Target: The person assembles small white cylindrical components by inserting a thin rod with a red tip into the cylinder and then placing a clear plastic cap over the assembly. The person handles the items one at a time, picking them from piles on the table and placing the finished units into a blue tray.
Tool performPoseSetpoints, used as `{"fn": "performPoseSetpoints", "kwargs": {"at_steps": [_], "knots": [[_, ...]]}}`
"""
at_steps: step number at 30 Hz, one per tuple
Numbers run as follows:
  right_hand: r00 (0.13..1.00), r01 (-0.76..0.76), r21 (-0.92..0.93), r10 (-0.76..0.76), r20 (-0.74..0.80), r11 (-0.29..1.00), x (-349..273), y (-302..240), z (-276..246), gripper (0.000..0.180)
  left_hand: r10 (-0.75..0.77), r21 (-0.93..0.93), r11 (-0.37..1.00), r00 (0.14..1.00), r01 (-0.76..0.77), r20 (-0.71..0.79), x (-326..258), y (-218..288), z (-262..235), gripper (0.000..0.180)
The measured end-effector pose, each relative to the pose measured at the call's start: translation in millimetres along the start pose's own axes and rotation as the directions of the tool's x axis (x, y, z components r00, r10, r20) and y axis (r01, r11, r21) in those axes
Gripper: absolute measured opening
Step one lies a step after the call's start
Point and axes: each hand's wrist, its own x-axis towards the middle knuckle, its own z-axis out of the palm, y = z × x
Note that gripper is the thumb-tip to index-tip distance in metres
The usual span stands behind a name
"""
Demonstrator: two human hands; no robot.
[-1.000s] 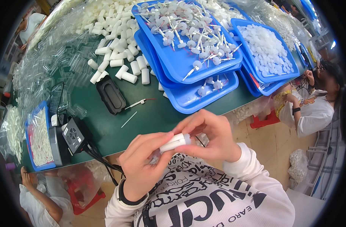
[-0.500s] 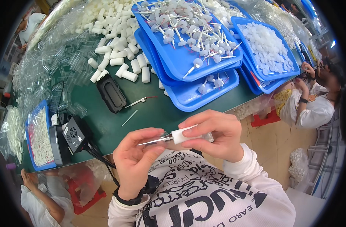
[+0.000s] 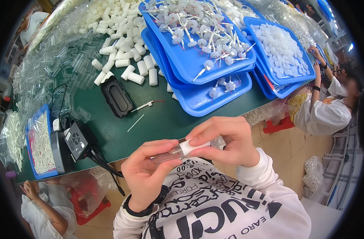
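Observation:
Just past the table's near edge, my two hands meet around one small assembly. My left hand [image 3: 144, 173] pinches a clear plastic tube [image 3: 162, 157] between thumb and fingers. In my right hand [image 3: 231, 141] is a white cylinder [image 3: 193, 147], gripped between thumb and fingertips, its left end at the mouth of the tube. Part of a thin white rod shows inside the tube near the cylinder; fingers hide the rest. A clear piece [image 3: 219, 142] shows under my right fingers, its shape mostly hidden.
Stacked blue trays [image 3: 225, 71] hold white discs with rods and red wires. White cylinders [image 3: 122, 59] and clear tubes [image 3: 80, 59] lie heaped on the green table [image 3: 150, 123]. A black case [image 3: 116, 96] and a black device [image 3: 76, 140] with cables stand left. Other people work at both sides.
My hands have come closer together. The tube now surrounds the rod up to the white cylinder, where before the rod's tip showed at my left fingers. The person at right has raised a hand.

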Motion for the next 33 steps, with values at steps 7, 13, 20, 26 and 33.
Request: {"fn": "performPoseSetpoints", "kwargs": {"at_steps": [7,13,20,26,33], "knots": [[0.949,-0.314,0.188,0.308,0.061,0.931,-1.0,-5.3,1.1,0.037,0.139,0.27,0.952,0.99,-0.143,0.035,4.1,-4.7,3.5,0.026],[0.957,-0.271,0.299,0.29,-0.022,0.915,-15.3,4.0,-11.6,0.032,0.101,0.193,0.976,0.995,-0.098,-0.004,3.3,-5.0,4.7,0.027],[0.981,-0.18,0.264,0.194,-0.028,0.948,-17.0,10.5,6.4,0.018,0.156,0.235,0.959,0.987,-0.16,0.038,1.6,-10.1,8.2,0.028],[0.994,-0.106,0.037,0.106,0.002,0.994,-10.2,1.2,4.7,0.018,0.314,0.408,0.852,0.944,-0.329,0.105,2.6,-8.1,3.7,0.027],[0.962,-0.262,0.186,0.242,0.123,0.947,-7.9,8.7,3.2,0.024,0.243,0.405,0.875,0.965,-0.264,0.103,1.2,-8.9,1.7,0.023]]}}
